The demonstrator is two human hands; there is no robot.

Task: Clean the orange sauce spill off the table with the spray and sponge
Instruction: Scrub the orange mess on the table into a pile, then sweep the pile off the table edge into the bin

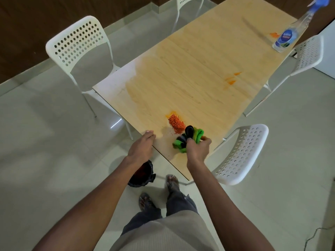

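Note:
A heap of orange sauce (pixel 176 124) lies near the near corner of the pale wooden table (pixel 199 69). Just right of the heap, my right hand (pixel 198 149) grips a green and black sponge (pixel 188 137) that rests on the tabletop. My left hand (pixel 143 145) rests on the table's near left edge with the fingers curled over it. Smaller orange smears (pixel 233 79) sit mid-table, and another orange smear (pixel 274 34) lies beside the clear spray bottle (pixel 290 33) with a blue nozzle at the far right. A wet, faintly orange film covers much of the tabletop.
White perforated chairs stand around the table: one chair (pixel 81 46) at the left, one chair (pixel 239 156) at the near right, one chair (pixel 308 55) at the far right. A dark bin (pixel 143 174) sits on the tiled floor under the table's near corner.

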